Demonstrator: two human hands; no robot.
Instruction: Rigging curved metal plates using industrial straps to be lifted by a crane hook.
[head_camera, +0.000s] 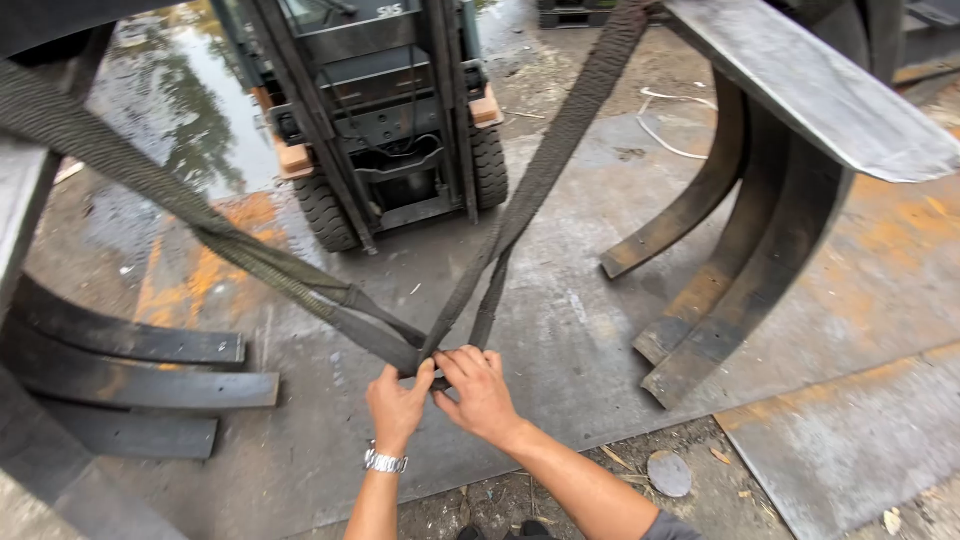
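Both the left hand (398, 402) and the right hand (480, 392) were grasping the grey woven lifting sling (385, 338), so fingers should have stayed outside the loops.

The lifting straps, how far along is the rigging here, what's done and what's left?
Done: two dark webbing straps already run up and outward, one to each side, fairly taut. In hand: the left hand and right hand grip the point where the strap ends meet, low over the steel plate floor. Left: the strap ends are not on any hook; the forklift stands apart behind them.
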